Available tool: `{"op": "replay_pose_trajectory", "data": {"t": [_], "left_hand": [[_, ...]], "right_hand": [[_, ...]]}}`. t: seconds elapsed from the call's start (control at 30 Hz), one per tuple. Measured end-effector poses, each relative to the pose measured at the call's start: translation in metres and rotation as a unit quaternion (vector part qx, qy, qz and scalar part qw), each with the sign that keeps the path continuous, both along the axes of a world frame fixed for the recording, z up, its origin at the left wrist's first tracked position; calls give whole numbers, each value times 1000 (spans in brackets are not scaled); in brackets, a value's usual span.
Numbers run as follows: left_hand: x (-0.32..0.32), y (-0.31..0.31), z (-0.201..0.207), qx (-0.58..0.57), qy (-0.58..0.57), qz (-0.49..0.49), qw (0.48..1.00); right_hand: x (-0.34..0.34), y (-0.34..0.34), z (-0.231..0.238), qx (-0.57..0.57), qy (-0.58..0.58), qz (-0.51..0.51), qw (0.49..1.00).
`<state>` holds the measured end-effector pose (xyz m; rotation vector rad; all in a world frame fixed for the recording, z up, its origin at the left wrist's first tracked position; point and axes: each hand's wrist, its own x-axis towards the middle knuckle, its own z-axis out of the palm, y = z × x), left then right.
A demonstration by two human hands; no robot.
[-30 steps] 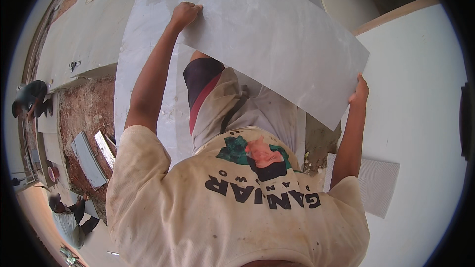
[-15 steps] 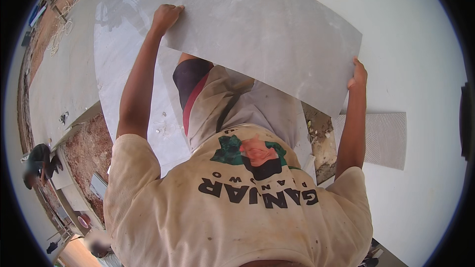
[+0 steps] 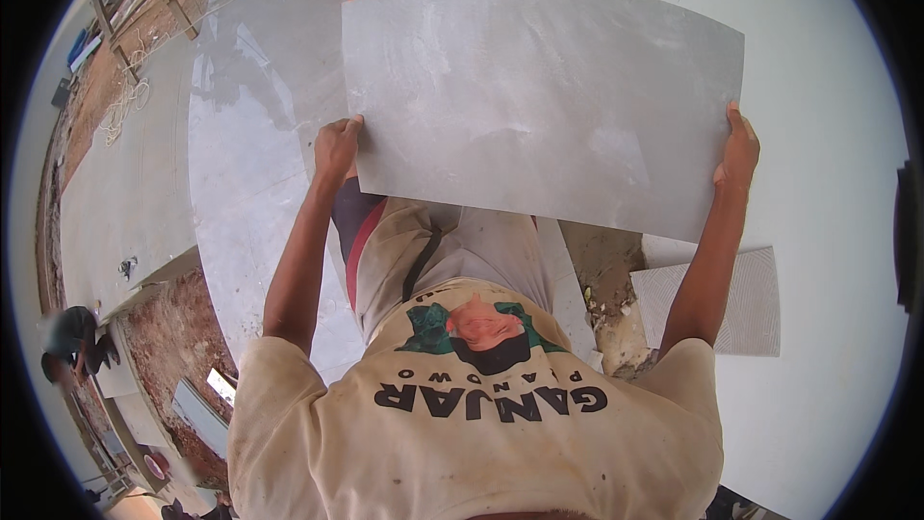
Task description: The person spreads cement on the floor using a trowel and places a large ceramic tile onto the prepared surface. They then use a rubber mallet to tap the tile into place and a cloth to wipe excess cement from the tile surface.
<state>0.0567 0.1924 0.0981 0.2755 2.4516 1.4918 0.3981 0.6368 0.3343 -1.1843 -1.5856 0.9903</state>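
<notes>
Presently we hold a large grey floor tile [image 3: 544,101] aloft | left hand [image 3: 336,146] grips its left edge | right hand [image 3: 738,149] grips its right edge | ribbed tile [image 3: 731,303] lies below.

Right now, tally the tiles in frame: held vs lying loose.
Held grey tile, left hand and right hand on its side edges: 1
Loose pale ribbed tile lying on the floor at lower right: 1
Total: 2
</notes>
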Motion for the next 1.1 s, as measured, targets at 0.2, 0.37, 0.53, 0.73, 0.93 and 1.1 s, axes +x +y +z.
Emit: {"op": "replay_pose_trajectory", "data": {"t": [0.2, 0.37, 0.53, 0.73, 0.93, 1.1], "left_hand": [[70, -14, -7, 164, -150, 62, 973], [121, -11, -17, 262, -270, 57, 925], [170, -1, -34, 328, -381, 118, 856], [200, -2, -63, 393, -439, 105, 801], [205, 3, -58, 360, -440, 92, 817], [179, -32, -23, 208, -491, -23, 845]], "right_hand": [[-41, -1, 65, 151, -23, 64, 986], [-72, -55, 125, 280, -43, 95, 954], [-107, -88, 156, 333, -108, 173, 920], [-143, -158, 186, 364, -130, 240, 890], [-153, -236, 181, 370, -86, 258, 888], [-169, -240, 169, 409, -66, 314, 854]]}}
